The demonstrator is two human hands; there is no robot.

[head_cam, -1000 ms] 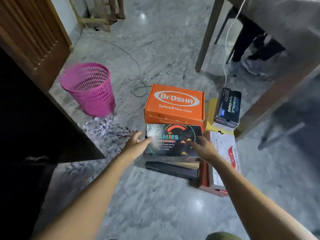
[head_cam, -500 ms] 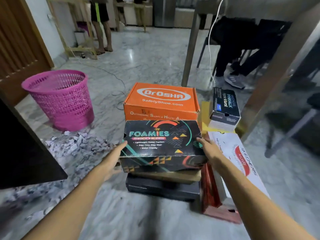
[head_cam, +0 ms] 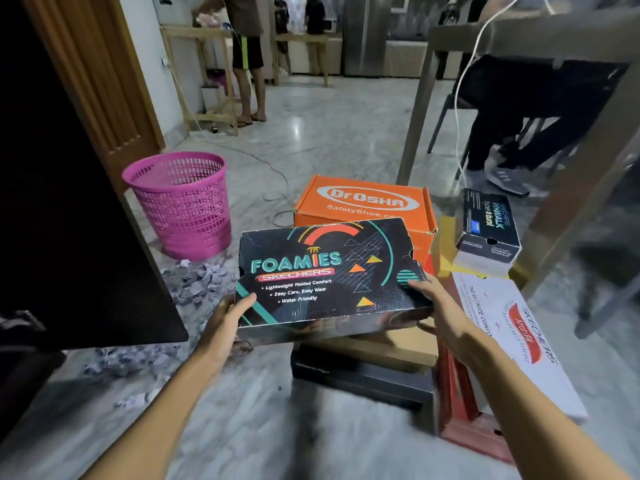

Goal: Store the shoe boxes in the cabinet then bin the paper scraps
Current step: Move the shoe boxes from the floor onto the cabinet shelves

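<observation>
Foamies box (head_cam: 325, 275) now lifted clear of black box (head_cam: 360, 379), gripped at both ends by left hand (head_cam: 227, 323) and right hand (head_cam: 438, 310); previously only touched.

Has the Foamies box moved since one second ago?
Yes. The left hand and right hand have lifted the Foamies box off the stack; it now overlaps the orange box behind.

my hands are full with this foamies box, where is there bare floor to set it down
Bare marble floor lies nearest you, bordered by the paper scraps on the left and the black box on the right. More lies beyond the pink basket and orange box. Crowded: the right side, with the white Skechers box and small dark box.
</observation>
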